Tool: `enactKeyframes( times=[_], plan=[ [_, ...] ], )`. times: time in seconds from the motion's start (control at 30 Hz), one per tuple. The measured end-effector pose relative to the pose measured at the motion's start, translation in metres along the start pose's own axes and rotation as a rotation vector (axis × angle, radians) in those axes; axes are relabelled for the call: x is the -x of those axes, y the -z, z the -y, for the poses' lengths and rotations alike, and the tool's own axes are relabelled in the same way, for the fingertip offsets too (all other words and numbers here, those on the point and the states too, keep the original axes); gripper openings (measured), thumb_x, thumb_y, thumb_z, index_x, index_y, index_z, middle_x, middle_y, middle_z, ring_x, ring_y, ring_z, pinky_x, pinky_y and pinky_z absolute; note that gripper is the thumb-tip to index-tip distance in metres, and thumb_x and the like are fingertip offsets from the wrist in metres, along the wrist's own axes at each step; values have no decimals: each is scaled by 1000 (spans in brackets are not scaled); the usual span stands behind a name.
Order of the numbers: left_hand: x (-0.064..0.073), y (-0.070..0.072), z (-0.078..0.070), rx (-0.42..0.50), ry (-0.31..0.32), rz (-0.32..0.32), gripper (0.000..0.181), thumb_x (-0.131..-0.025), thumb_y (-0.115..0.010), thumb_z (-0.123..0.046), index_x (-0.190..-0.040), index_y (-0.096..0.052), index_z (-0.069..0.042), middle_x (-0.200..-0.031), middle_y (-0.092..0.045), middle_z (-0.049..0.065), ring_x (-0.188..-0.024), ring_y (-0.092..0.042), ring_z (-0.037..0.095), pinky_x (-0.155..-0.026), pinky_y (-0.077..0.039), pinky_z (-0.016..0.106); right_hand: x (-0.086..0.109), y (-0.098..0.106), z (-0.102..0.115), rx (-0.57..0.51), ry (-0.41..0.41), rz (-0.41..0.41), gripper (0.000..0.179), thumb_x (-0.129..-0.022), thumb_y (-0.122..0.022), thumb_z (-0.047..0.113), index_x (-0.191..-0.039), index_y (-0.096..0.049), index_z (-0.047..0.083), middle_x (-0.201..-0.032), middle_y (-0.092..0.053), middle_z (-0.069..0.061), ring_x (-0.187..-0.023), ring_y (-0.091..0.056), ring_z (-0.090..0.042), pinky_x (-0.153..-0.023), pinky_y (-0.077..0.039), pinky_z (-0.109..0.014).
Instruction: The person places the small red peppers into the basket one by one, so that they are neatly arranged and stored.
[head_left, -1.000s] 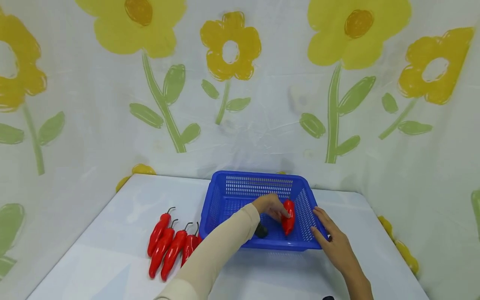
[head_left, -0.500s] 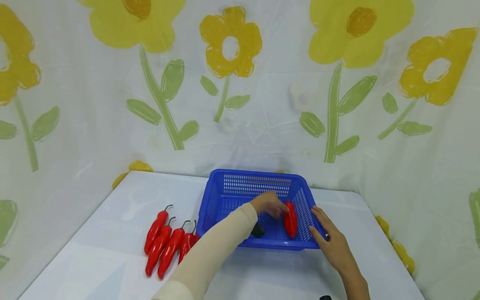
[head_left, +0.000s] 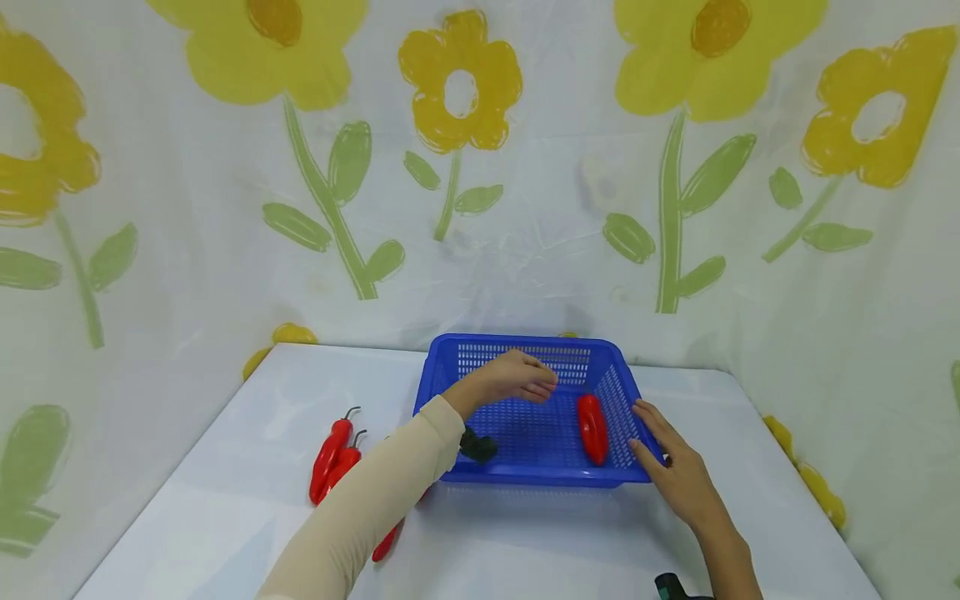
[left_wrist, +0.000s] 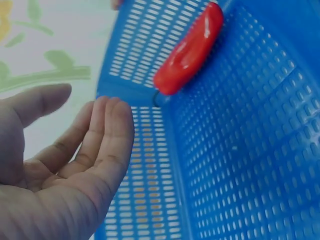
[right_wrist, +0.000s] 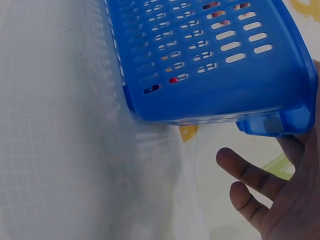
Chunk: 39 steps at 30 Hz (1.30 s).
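Note:
My left hand [head_left: 517, 377] hovers over the blue plastic basket [head_left: 547, 481] with nothing in it; its fingers [left_wrist: 120, 130] are loosely bent together and the thumb stands apart in the left wrist view. Inside the basket, near its right wall, lies a red chili pepper [head_left: 593, 429], apart from that hand. My right hand [head_left: 682, 475] rests at the basket's right rim near the front corner. Two of its fingers [right_wrist: 250, 172] extend free beside the rim in the right wrist view, while others are partly hidden behind the basket.
More red chili peppers [head_left: 330, 457] lie on the white table [head_left: 225, 467] left of the basket, partly covered by the left sleeve [head_left: 375, 500]. Dark wrist devices sit on both wrists. A flower-printed cloth [head_left: 525, 275] hangs close behind the basket.
My left hand has let go of the chili pepper in the basket and has drawn back up and to the left. The right hand stays at the rim.

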<state>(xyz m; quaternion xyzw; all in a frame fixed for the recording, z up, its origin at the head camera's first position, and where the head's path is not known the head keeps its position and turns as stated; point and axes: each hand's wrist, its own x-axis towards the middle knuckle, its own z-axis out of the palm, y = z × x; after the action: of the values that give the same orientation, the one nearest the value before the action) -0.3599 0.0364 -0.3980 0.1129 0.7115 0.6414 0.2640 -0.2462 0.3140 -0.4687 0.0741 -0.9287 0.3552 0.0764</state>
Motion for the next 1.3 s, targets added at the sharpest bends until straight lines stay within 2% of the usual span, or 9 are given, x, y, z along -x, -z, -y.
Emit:
enactKeyframes(
  times=[0.1,0.3,0.4,0.5,0.63,0.83,1.03,1.23,1.3],
  plan=[
    [12,9,-1,33,-31,22,28,-98,-63,-6,-120,-64,11,-110,-69,19,-100,-69,29,-100,-49,50,-1,1,0,1,0,9,63,-103,-52,40,-158,-31,19,-163,-25,-12,-140,-32,-50,-95,-43,-64],
    [38,23,-6,58,-113,16,28,-100,-61,-10,-122,-62,8,-111,-68,18,-100,-68,27,-99,-51,46,-1,1,1,8,3,12,64,-103,-52,43,-159,-30,21,-164,-24,-11,-140,-32,-50,-95,-44,-65],
    [49,27,-6,36,-168,1,29,-99,-63,-11,-121,-63,8,-112,-67,17,-99,-68,26,-98,-52,43,-1,1,1,5,11,4,64,-103,-51,42,-159,-30,21,-163,-25,-12,-139,-33,-50,-94,-44,-64],
    [62,30,-4,-10,-190,-31,29,-99,-64,-15,-121,-64,5,-113,-68,14,-100,-68,25,-96,-53,40,-1,1,1,5,12,-1,63,-103,-51,41,-159,-30,21,-163,-25,-12,-139,-34,-50,-95,-44,-64],
    [78,34,3,-18,-200,-74,30,-99,-65,-17,-121,-65,3,-114,-69,13,-102,-68,24,-99,-52,43,0,1,1,7,-5,6,64,-103,-51,41,-159,-29,20,-163,-24,-12,-140,-32,-50,-96,-43,-65],
    [99,50,18,5,-235,-148,29,-98,-66,-19,-120,-66,1,-115,-68,12,-103,-68,25,-100,-50,44,0,0,2,13,-11,12,64,-103,-50,43,-159,-28,21,-164,-24,-12,-141,-31,-49,-97,-42,-65],
    [118,66,36,15,-242,-227,33,-99,-65,-22,-124,-64,-1,-121,-65,16,-108,-66,26,-99,-51,37,-2,-2,-2,18,-4,5,63,-104,-49,43,-159,-27,24,-164,-24,-11,-141,-31,-49,-98,-41,-66],
    [135,78,53,96,-249,-315,39,-100,-63,-23,-128,-60,3,-128,-61,23,-116,-62,33,-99,-51,37,-1,-3,-2,24,-2,-6,63,-104,-50,42,-160,-27,24,-164,-24,-12,-140,-32,-50,-97,-42,-66],
    [141,82,58,112,-244,-356,40,-99,-65,-25,-128,-60,2,-127,-62,21,-116,-61,34,-97,-52,34,-1,-5,-2,28,-1,-10,63,-104,-50,42,-160,-27,23,-163,-24,-12,-140,-32,-50,-97,-42,-66]
  ],
)
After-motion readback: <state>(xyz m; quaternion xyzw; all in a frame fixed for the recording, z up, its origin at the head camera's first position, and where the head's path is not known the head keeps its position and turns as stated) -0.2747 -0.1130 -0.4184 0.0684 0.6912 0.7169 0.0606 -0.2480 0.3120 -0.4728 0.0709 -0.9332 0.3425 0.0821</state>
